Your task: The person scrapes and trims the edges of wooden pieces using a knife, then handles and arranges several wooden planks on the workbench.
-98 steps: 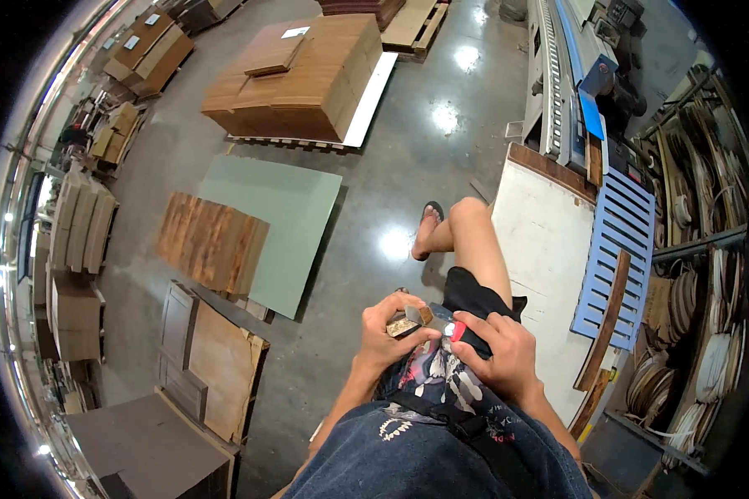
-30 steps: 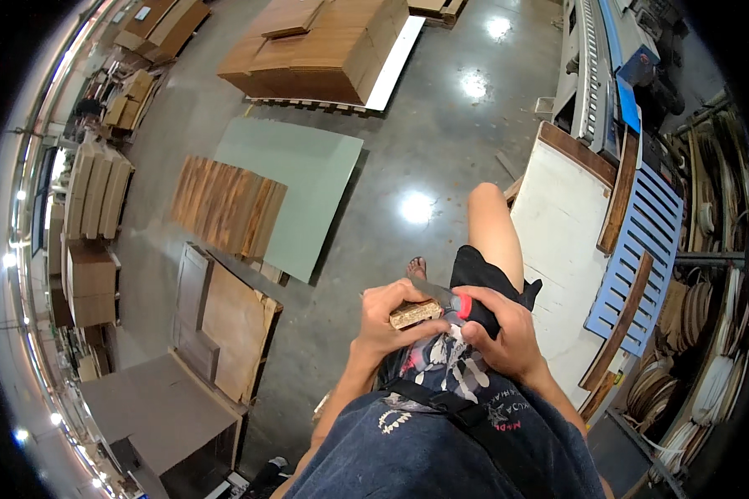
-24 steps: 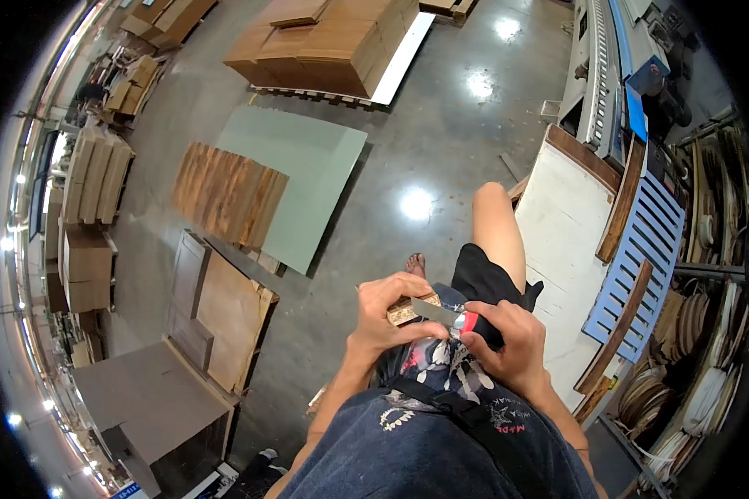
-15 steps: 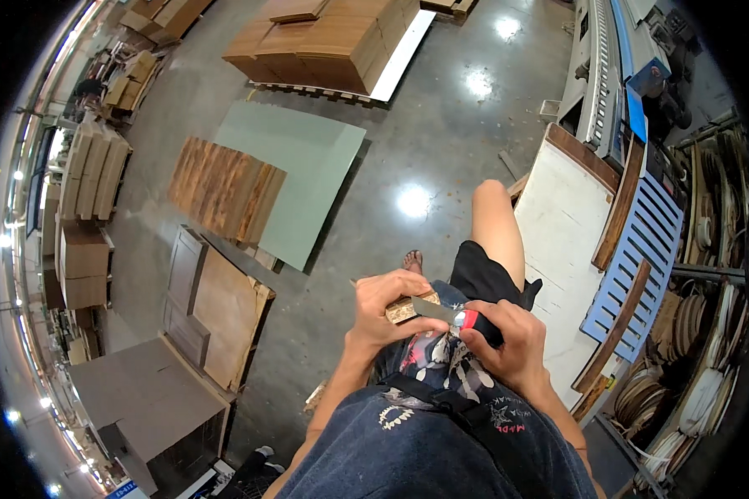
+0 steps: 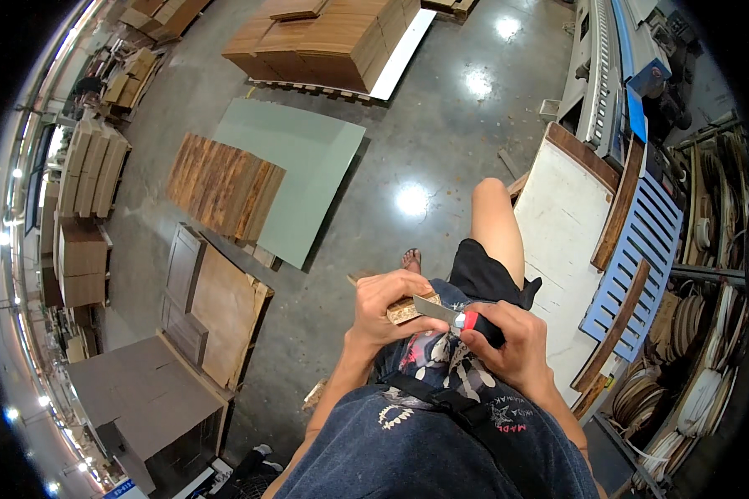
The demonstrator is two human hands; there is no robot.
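My left hand [image 5: 381, 309] is closed around a small piece of particleboard [image 5: 403, 312], whose rough chip edge shows between the fingers. In my right hand [image 5: 508, 337] is a knife [image 5: 437, 311] with a short, wide steel blade and a black handle with a red collar. The blade points left, and its tip lies at the end of the particleboard piece, close to my left fingers. Both hands are held together in front of my shirt, above my lap. My left fingers hide the rest of the piece.
At my right is a white bench [image 5: 562, 241] with a blue slotted panel [image 5: 637, 262] and a long machine [image 5: 595, 75] beyond. Brown boards [image 5: 225, 187] sit on a green sheet [image 5: 308, 183] ahead left. Racks [image 5: 691, 333] of coiled edging stand far right.
The knife blade has tilted slightly, so its flat side and tip show more plainly against the particleboard. Both hands have kept nearly the same place.
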